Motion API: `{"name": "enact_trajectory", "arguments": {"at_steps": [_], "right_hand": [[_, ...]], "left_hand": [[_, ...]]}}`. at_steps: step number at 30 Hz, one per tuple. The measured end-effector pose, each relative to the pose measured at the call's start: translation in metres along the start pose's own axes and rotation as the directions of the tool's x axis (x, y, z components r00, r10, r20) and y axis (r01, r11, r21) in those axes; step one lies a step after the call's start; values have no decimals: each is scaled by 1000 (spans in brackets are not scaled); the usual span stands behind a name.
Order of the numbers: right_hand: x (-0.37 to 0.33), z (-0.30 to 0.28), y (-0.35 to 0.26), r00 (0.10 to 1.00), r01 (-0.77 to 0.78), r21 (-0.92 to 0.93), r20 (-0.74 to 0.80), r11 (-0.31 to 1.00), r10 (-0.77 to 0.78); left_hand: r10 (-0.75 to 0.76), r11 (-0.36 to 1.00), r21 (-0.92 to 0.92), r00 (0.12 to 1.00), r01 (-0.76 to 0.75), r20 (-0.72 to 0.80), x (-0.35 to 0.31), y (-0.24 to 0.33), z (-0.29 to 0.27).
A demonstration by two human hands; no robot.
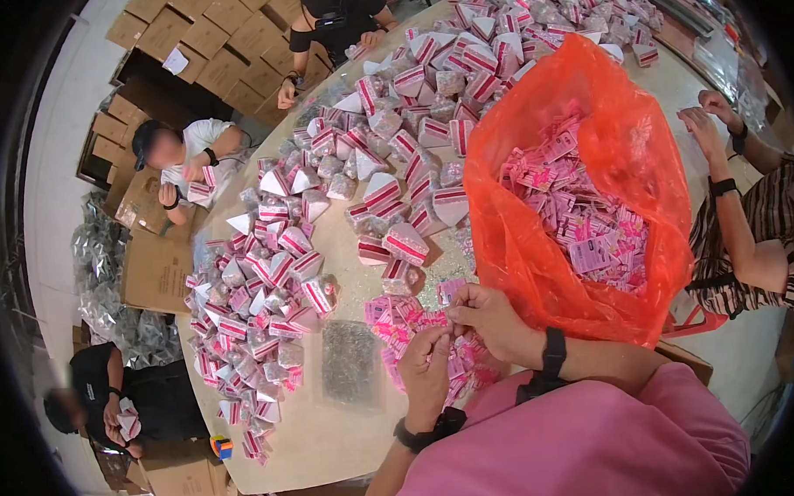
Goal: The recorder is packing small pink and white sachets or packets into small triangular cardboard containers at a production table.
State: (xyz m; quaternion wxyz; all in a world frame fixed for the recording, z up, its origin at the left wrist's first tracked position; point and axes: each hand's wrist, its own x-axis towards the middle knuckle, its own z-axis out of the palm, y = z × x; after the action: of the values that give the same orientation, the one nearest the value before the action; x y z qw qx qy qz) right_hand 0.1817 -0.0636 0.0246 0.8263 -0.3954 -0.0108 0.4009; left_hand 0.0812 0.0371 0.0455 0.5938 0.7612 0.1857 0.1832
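Since we're looking down at the surface [334,443], we're seeing the left grip [425,365] and right grip [496,319] working close together over loose pink packets [401,316], each pinching its fingers together, though we're not managing to tell what's between them. We're guessing that pile is sitting so near for easy picking. The open red bag [494,218], holding more packets, is standing just beyond the right grip, probably serving as the supply. A flat clear pouch [350,363] is lying left of the left grip, while wedge-shaped packs [405,242] are crowding farther out, likely leaving elbow room.
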Motion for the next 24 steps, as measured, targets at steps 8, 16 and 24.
{"name": "enact_trajectory", "arguments": {"at_steps": [8, 16, 24], "right_hand": [[-6, 6, -13, 998, -63, -94, 21, 994, 65], [-9, 4, -18, 987, 23, -230, 157, 973, 14], [-12, 7, -15, 959, -164, -55, 227, 985, 172]], "left_hand": [[103, 983, 162, 992, -91, -67, 6, 29, -4], [237, 913, 352, 970, -205, -49, 11, 30, -11], [320, 886, 388, 940, -255, -113, 9, 44, -1]]}}
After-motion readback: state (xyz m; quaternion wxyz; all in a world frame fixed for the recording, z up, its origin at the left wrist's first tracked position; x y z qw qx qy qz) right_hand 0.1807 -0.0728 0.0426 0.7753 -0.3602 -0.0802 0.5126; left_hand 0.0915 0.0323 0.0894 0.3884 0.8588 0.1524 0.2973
